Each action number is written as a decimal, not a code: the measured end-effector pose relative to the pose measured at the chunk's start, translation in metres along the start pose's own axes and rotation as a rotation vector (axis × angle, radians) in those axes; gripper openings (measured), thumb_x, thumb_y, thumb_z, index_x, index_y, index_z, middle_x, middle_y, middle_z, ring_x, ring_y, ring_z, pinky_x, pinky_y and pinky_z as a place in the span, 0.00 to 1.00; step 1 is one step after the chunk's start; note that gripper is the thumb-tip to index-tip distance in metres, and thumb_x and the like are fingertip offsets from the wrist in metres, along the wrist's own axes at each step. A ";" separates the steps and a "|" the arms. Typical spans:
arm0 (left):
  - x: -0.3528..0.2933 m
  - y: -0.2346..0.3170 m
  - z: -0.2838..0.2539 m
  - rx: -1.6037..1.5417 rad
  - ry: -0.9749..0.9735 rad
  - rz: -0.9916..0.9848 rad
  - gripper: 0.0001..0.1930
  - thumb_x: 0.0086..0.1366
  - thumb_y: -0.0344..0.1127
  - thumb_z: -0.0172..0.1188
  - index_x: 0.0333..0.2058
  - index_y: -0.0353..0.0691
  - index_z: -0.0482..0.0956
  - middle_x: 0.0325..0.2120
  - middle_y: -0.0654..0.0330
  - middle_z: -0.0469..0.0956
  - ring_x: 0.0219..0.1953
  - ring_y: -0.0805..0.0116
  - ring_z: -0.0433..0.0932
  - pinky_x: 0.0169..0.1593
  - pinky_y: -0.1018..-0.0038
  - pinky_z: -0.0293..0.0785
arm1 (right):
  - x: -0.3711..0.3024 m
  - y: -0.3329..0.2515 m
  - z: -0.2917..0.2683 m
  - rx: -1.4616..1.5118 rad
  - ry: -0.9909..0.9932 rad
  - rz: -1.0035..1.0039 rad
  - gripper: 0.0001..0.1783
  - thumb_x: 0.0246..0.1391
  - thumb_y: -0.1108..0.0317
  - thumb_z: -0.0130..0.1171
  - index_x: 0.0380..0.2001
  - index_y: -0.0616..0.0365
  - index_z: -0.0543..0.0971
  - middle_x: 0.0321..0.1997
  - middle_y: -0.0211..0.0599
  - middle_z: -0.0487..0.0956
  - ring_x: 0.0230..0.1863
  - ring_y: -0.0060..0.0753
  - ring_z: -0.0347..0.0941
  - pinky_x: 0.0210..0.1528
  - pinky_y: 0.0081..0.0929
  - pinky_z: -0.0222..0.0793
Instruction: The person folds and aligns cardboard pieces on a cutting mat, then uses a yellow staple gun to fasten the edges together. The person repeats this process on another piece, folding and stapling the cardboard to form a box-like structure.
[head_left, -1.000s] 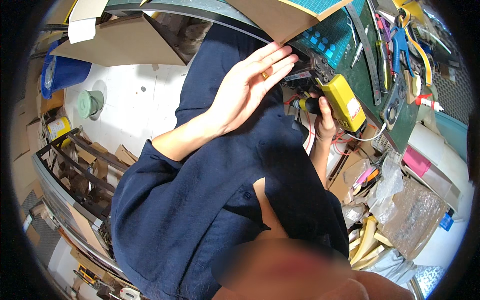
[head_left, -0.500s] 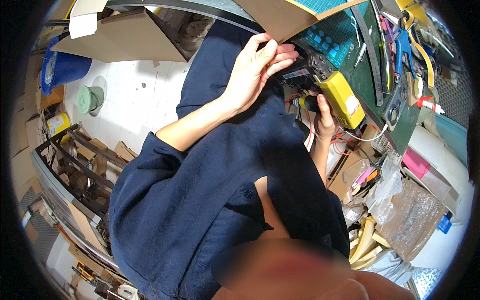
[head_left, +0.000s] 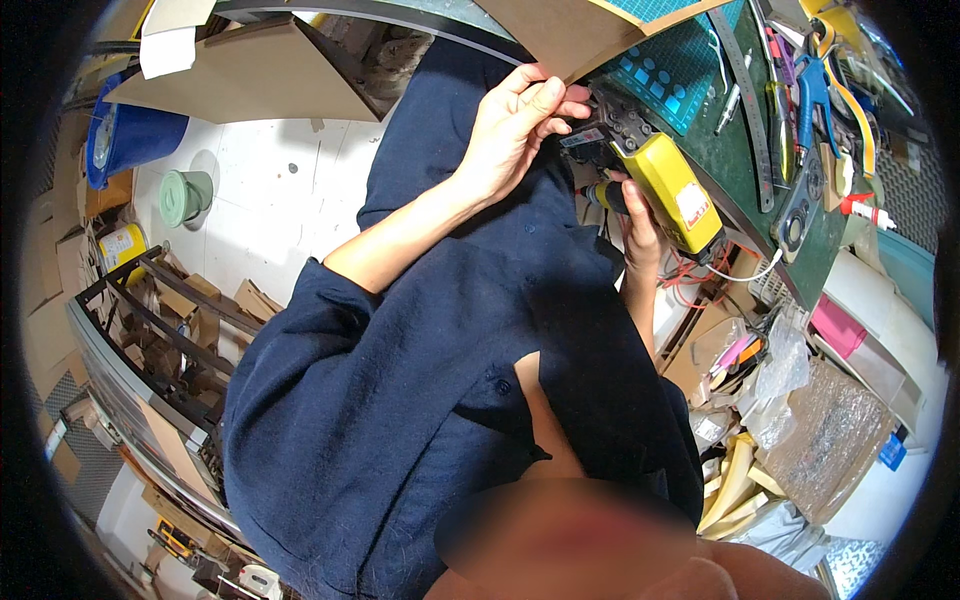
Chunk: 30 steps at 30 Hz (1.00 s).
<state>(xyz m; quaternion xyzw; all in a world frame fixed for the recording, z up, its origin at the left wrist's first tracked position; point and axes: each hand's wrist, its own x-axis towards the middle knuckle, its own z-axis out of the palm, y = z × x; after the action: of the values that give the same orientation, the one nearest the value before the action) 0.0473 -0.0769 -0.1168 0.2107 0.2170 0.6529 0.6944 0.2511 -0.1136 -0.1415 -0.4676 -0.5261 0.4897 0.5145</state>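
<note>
The right hand (head_left: pixel 643 230) has hold of a yellow and black tool (head_left: pixel 678 190). Its thumb lies along the left side of the yellow part. The other fingers are mostly hidden, so I cannot tell just how they bend. The tool is tilted: its black end points far and left, and its yellow end sits near and right. That black end is just beside the left hand (head_left: pixel 525 130).

The left hand is nearly closed. Its thumb and pointing finger pinch the near corner of a brown board (head_left: pixel 580 35), and the other fingers are loosely curled. The board lies far from the body, past both hands, and slants up to the left and right from that corner.

The tool is at the near left edge of the green table (head_left: pixel 720 155). On the table, right of the board, are a blue-green mat (head_left: pixel 690 70), a metal ruler (head_left: pixel 748 120) and blue-handled pliers (head_left: pixel 812 95). A pale green pail (head_left: pixel 182 197) stands on the white floor (head_left: pixel 265 190), well to the left.
</note>
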 end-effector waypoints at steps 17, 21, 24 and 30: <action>-0.001 -0.008 0.006 -0.003 0.005 0.004 0.09 0.67 0.33 0.56 0.43 0.38 0.72 0.30 0.65 0.73 0.27 0.82 0.67 0.25 0.90 0.60 | 0.002 -0.020 0.016 -0.095 0.026 -0.009 0.15 0.45 0.79 0.65 0.38 0.63 0.76 0.36 0.33 0.77 0.39 0.27 0.74 0.44 0.23 0.67; -0.001 -0.008 0.007 0.022 0.047 0.006 0.09 0.67 0.34 0.56 0.43 0.38 0.72 0.30 0.65 0.73 0.26 0.82 0.66 0.27 0.89 0.61 | 0.004 -0.016 0.015 -0.136 0.019 -0.041 0.13 0.44 0.77 0.66 0.36 0.62 0.77 0.35 0.35 0.77 0.38 0.30 0.73 0.43 0.26 0.66; 0.000 -0.009 -0.002 0.014 -0.026 0.014 0.11 0.66 0.34 0.57 0.45 0.37 0.72 0.33 0.62 0.77 0.30 0.80 0.73 0.30 0.88 0.68 | 0.005 -0.016 0.012 -0.203 -0.001 -0.065 0.12 0.44 0.76 0.66 0.34 0.61 0.78 0.35 0.36 0.76 0.37 0.33 0.73 0.42 0.28 0.66; 0.001 -0.010 -0.006 -0.009 -0.052 0.009 0.13 0.66 0.35 0.57 0.47 0.37 0.72 0.35 0.60 0.79 0.32 0.79 0.77 0.33 0.88 0.72 | 0.006 -0.015 0.011 -0.217 -0.012 -0.073 0.12 0.43 0.74 0.67 0.34 0.60 0.78 0.34 0.36 0.76 0.37 0.34 0.73 0.42 0.29 0.66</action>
<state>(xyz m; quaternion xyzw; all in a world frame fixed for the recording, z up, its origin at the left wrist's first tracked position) 0.0525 -0.0765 -0.1274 0.2256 0.1950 0.6515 0.6976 0.2401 -0.1089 -0.1257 -0.4983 -0.5956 0.4137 0.4752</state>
